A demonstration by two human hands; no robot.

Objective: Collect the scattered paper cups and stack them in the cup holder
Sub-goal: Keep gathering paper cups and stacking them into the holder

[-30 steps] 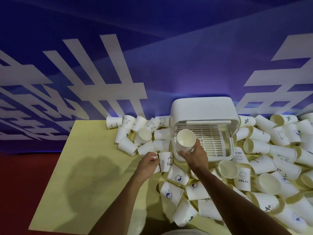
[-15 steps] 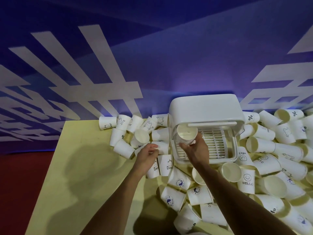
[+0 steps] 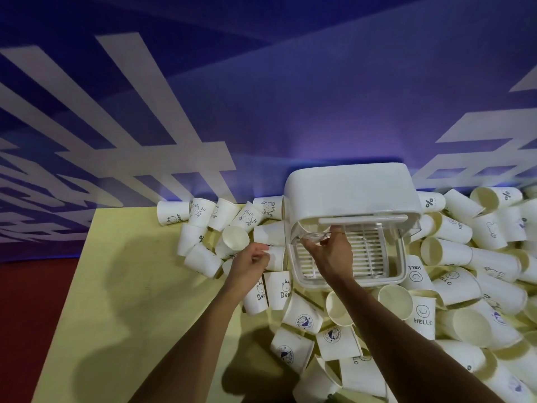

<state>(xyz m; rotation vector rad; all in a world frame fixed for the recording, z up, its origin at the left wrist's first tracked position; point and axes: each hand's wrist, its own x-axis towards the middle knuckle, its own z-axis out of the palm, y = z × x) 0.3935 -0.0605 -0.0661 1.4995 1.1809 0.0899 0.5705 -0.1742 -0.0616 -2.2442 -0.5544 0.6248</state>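
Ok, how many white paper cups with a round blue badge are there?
3, lying on the yellow table in front of the white cup holder: the back cup nearest it, the right cup, the front cup nearest the camera. Blurred bluish prints far right may be more.

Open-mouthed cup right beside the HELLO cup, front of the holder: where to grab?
Pinch the open-mouthed cup by its near rim from above, thumb inside, fingers outside: its mouth faces up, and the HELLO cup and others crowd its walls.
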